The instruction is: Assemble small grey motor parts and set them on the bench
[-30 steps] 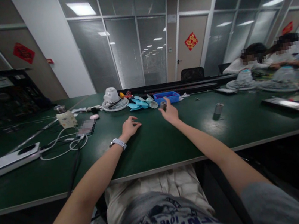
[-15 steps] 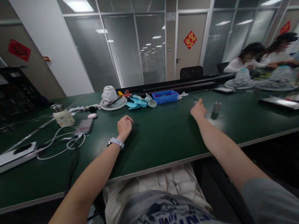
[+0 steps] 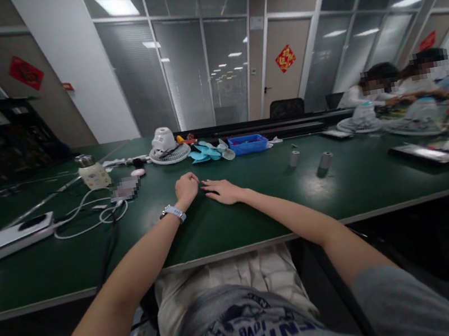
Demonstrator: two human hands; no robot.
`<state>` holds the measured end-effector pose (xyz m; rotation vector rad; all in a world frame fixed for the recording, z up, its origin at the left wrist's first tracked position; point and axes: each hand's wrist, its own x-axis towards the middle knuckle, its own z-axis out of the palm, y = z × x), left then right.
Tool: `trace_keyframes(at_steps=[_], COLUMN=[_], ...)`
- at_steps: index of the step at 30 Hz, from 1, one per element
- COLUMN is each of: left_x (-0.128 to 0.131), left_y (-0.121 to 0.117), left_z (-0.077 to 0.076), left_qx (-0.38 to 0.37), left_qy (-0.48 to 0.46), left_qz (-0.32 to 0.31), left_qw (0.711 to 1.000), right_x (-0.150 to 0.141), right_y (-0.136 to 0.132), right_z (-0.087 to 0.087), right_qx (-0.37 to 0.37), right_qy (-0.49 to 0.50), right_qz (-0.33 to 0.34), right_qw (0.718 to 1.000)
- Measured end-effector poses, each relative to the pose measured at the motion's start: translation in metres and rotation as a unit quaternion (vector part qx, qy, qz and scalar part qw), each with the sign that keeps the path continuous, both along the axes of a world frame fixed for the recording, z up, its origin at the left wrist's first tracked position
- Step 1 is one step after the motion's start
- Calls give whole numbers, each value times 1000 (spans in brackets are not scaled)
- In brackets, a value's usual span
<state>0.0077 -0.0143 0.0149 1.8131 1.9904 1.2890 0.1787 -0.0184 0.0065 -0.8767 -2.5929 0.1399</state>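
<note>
My left hand (image 3: 187, 188), with a watch (image 3: 173, 214) on its wrist, rests on the green table with fingers curled closed. Whether anything is inside it is hidden. Just right of it lies my right hand (image 3: 225, 191), palm down, fingers stretched toward the left hand's fingertips. The right fingertips are over the spot of a small dark piece, too small to name. Further right, two short silvery metal cylinders (image 3: 295, 158) stand upright, apart from each other and from my hands. A tiny thin piece (image 3: 294, 145) lies behind the nearer one.
Behind my hands are a white fan part (image 3: 163, 141), light-blue fan blades (image 3: 207, 152) and a blue bin (image 3: 247, 144). At left are a patterned bottle (image 3: 94, 174), white cables and a white power strip (image 3: 9, 239). Two people (image 3: 379, 82) work at the far right.
My right hand has moved left from the metal cylinders to beside my left hand. One cylinder it covered now stands uncovered. My left hand has stayed in place.
</note>
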Motion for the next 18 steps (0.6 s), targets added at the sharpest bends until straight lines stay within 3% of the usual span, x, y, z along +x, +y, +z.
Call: trace_keyframes(at_steps=[5, 11, 14, 18], left_x=[-1, -3, -2, -1], left_y=[5, 6, 4, 2], left_z=[-3, -3, -1, 1], left_qx=[-14, -27, -31, -44], left_qy=[11, 31, 43, 49], left_qz=[-3, -2, -1, 2], left_qw=[1000, 999, 999, 998], right_x=[4, 23, 56, 132], right_y=[1, 8, 20, 37], right_z=[-4, 9, 21, 31], right_qx=[-2, 42, 106, 179], right_qy=[31, 71, 102, 146], right_qz=[-6, -108, -198, -357], right_qw=[999, 991, 969, 905])
